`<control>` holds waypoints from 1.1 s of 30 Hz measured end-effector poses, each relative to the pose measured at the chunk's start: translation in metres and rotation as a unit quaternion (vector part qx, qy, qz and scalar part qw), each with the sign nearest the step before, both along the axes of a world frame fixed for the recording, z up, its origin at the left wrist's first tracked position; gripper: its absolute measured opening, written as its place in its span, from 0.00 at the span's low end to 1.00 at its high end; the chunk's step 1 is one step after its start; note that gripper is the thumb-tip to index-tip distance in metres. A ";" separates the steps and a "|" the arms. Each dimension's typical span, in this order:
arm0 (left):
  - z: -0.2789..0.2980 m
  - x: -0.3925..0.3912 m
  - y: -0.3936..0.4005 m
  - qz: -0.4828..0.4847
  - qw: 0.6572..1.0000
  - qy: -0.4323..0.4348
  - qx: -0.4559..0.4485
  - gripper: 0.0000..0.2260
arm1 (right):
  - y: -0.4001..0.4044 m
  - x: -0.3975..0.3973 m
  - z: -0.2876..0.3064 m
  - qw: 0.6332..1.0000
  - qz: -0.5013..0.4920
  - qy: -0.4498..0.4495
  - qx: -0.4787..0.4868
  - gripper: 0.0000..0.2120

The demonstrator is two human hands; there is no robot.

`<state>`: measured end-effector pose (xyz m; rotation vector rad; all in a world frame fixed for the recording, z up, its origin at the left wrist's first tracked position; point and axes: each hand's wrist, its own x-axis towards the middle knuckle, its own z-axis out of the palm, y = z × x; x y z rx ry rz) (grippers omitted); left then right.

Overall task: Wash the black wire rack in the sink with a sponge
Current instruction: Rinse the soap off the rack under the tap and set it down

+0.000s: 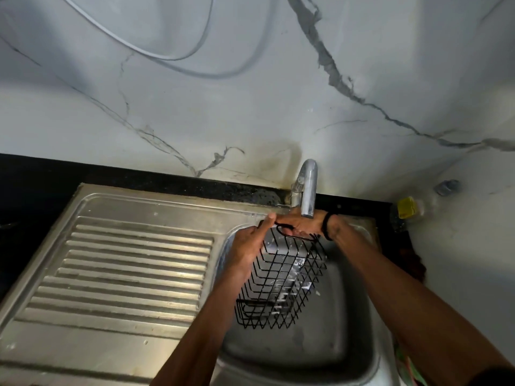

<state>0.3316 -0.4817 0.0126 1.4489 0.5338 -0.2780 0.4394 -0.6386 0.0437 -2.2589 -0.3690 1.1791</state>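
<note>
Head view: the black wire rack (pixel 281 280) hangs tilted over the sink (pixel 348 344), upper rim just under the tap (pixel 308 188), lower end low in the basin; whether it touches the bottom I cannot tell. Left hand (pixel 250 246) pinches the top rim at its left corner. Right hand (pixel 301 225) is curled round the rim beneath the spout. Each grip is narrow, closed on wire. No sponge in sight, and running water is not discernible. Judgement: this is a rinse or repositioning step. To do it well, keep one hand steadying the rim, free the other for the sponge, and turn the rack so every face is reached. Draining board (pixel 125 260) lies to the left.
</note>
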 end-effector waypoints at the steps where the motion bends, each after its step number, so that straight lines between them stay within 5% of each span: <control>1: -0.005 0.004 -0.003 0.049 0.998 0.011 -0.034 0.28 | 0.005 0.001 0.000 0.998 0.034 -0.058 -0.020 0.15; 8: -0.011 -0.005 -0.021 0.280 0.949 0.064 -0.129 0.12 | 0.028 -0.027 -0.011 0.915 -0.224 -0.335 0.021 0.27; 12: -0.003 -0.016 -0.029 0.336 0.917 0.126 -0.176 0.14 | 0.031 -0.059 -0.001 0.796 -0.433 -0.424 0.013 0.22; 16: 0.000 -0.016 -0.030 0.369 0.895 0.140 -0.207 0.37 | 0.039 -0.102 -0.017 0.801 -0.471 -0.357 0.090 0.34; 21: -0.005 -0.020 -0.024 0.310 0.890 0.094 -0.320 0.36 | 0.036 -0.160 -0.056 0.823 -0.357 -0.436 0.073 0.34; 25: 0.004 -0.023 -0.021 0.330 0.881 0.087 -0.328 0.36 | 0.023 -0.160 -0.074 0.831 -0.497 -0.251 0.028 0.47; 29: -0.005 -0.030 -0.030 0.371 0.882 0.111 -0.270 0.52 | 0.054 -0.163 -0.038 0.834 -0.376 -0.395 0.081 0.38; 33: -0.020 -0.024 -0.029 0.355 0.869 0.126 -0.322 0.49 | 0.051 -0.168 -0.033 0.837 -0.298 -0.451 0.082 0.34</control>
